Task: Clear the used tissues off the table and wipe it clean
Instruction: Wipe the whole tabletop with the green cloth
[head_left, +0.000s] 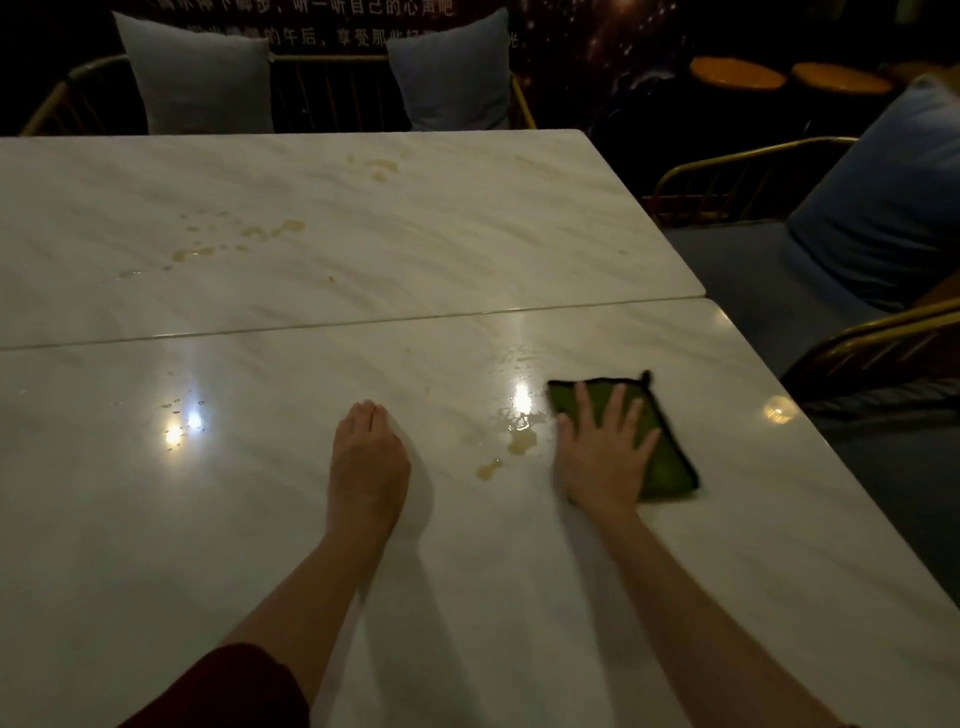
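Right grip (602, 452): released, fingers spread flat, pressing the green cloth (670, 467) onto the surface (493, 597) near its right edge. Left grip (369, 457): released, flat on bare marble, holding nothing. Amber spill (519, 440) just left of cloth; more spots (244, 236) on far slab. No tissues seen. Cloth judged soft, light, limp. Palm pressure mid-cloth suits it; pinching an edge would likely bunch it.

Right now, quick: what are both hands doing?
Left hand: open, resting on the table, holding nothing.
Right hand: open, fingers spread, pressing flat on the green cloth.
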